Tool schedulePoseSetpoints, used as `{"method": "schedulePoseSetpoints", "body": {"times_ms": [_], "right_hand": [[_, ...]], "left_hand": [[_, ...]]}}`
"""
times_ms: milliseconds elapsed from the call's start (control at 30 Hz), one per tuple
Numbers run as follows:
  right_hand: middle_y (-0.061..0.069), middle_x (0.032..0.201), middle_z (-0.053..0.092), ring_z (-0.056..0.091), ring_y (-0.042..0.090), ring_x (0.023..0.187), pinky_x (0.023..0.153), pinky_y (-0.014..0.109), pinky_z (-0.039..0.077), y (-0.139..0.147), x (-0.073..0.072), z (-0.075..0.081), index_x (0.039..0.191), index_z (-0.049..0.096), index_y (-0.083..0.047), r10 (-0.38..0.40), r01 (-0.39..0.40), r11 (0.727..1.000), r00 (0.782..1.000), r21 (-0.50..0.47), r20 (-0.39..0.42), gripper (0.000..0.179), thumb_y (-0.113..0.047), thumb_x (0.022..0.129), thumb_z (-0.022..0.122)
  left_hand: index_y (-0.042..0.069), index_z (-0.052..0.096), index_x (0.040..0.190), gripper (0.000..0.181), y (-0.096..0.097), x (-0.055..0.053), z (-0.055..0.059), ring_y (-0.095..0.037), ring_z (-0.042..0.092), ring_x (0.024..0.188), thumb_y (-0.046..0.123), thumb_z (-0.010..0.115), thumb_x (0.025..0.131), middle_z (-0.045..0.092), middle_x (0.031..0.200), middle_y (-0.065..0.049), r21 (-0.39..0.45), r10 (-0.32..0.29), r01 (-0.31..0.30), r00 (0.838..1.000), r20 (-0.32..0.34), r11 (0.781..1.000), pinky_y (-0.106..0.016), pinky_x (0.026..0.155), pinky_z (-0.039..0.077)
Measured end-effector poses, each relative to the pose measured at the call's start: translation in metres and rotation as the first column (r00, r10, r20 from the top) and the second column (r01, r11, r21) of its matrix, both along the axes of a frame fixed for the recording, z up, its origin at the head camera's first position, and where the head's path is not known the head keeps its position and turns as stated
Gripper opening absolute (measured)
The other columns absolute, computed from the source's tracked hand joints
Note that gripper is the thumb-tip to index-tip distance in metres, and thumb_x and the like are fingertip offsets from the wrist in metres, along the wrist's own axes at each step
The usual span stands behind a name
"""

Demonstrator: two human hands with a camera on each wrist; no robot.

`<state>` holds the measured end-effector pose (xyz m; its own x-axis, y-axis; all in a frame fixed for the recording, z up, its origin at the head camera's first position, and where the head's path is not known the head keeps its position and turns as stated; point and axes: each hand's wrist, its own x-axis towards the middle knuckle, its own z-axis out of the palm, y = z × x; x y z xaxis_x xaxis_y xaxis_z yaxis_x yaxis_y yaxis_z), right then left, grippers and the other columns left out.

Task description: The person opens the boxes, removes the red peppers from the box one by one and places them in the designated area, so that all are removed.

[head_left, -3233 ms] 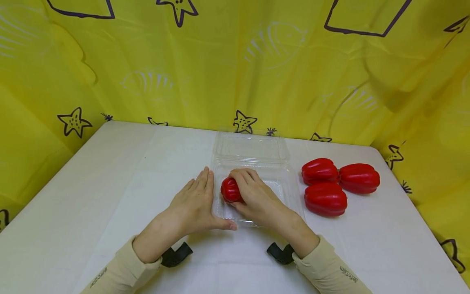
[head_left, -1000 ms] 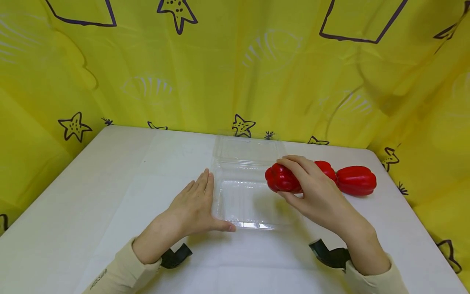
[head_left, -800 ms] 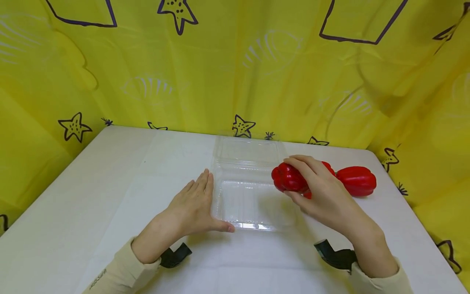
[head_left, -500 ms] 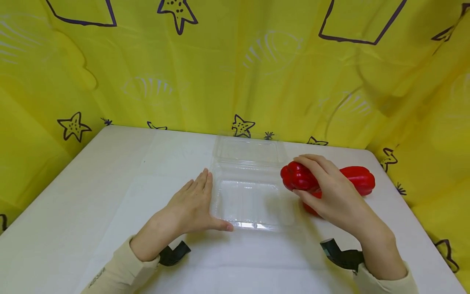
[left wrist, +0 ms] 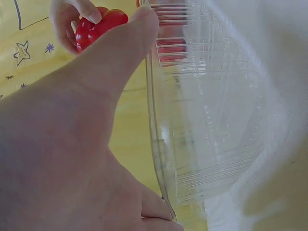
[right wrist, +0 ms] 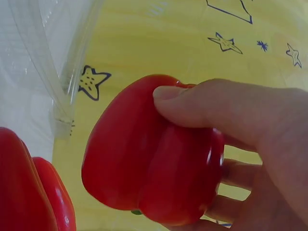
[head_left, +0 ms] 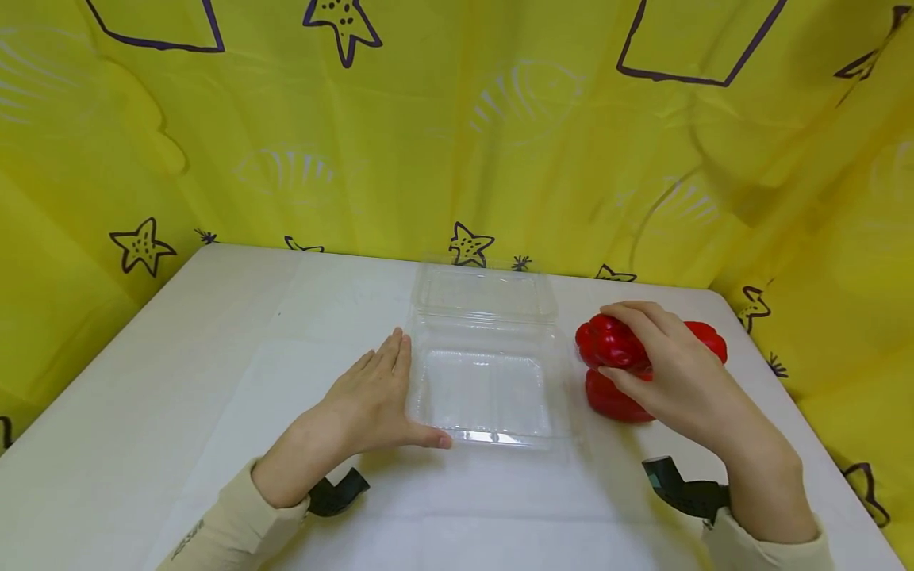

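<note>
My right hand (head_left: 674,369) grips a red bell pepper (head_left: 610,342) between thumb and fingers, over the peppers on the right of the table. In the right wrist view the held pepper (right wrist: 149,154) shows its glossy side, the thumb lying across it. Beside the clear plastic clamshell box (head_left: 493,439), my left hand (head_left: 364,400) rests with straight fingers along its left side and the thumb at its front edge. The box stands with its lid (head_left: 485,289) folded back. From the left wrist, the thumb and fingertips touch the box rim (left wrist: 154,120).
One red pepper (head_left: 617,399) lies below the held one, right of the box. Another pepper (head_left: 707,339) shows behind my right hand, partly hidden. A yellow patterned curtain (head_left: 400,143) surrounds the white table (head_left: 236,317) at the back and sides.
The right hand, earlier inside the box with a pepper, has lifted it out and carried it right, over the other peppers. The left hand has stayed at the box.
</note>
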<state>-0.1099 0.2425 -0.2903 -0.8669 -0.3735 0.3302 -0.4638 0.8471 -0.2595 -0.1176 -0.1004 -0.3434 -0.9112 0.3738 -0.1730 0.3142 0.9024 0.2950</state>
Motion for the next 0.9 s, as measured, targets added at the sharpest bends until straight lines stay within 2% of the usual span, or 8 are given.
{"method": "schedulePoseSetpoints", "body": {"times_ms": [400,900], "right_hand": [[0.018,0.133,0.052,0.047,0.04,0.118,0.078,0.063,0.056,0.018,-0.002,-0.001,0.135,0.052,-0.006,-0.058,0.058,0.998,0.998,0.02,-0.007,0.069,-0.007,0.074,0.084],[0.021,0.124,0.056,0.052,0.039,0.108,0.08,0.064,0.053,0.042,-0.001,-0.003,0.128,0.056,0.001,-0.049,0.054,0.998,0.992,0.034,-0.114,0.068,0.002,0.067,0.086]], "left_hand": [[-0.007,0.009,0.156,0.14,0.0,0.001,-0.001,-0.033,0.014,0.154,0.081,0.069,0.065,0.005,0.165,-0.023,0.004,0.01,-0.01,1.0,0.006,1.0,-0.051,0.124,0.02],[-0.007,0.01,0.156,0.139,0.0,0.002,-0.001,-0.033,0.014,0.154,0.082,0.069,0.065,0.006,0.165,-0.022,0.004,0.007,-0.007,1.0,-0.003,1.0,-0.051,0.124,0.02]]}}
